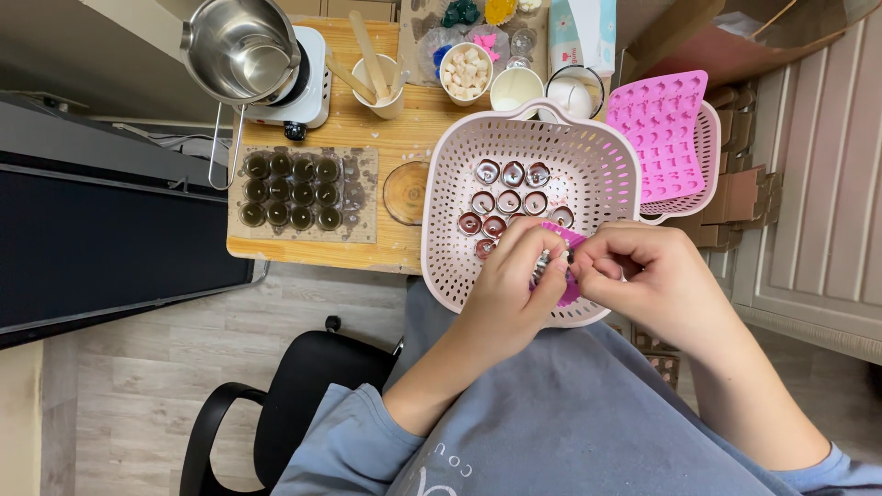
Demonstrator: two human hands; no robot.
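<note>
A pale pink perforated basket [588,161] rests on my lap against the wooden table edge. Several small round metal cups with dark red filling [508,200] lie in it. My left hand [514,294] and my right hand [648,276] meet over the basket's near rim. Between their fingertips they pinch a small magenta mould piece [562,237] and a small silvery cup [544,264]; which hand grips which part is hidden by the fingers.
On the table: a board of several dark-filled cups [292,191], a steel pot [241,46] on a white hot plate, a cup of wooden sticks [379,78], a cup of white cubes [466,71], a glass dish [406,191]. Pink silicone moulds [663,129] lie right. A black chair [276,404] stands below left.
</note>
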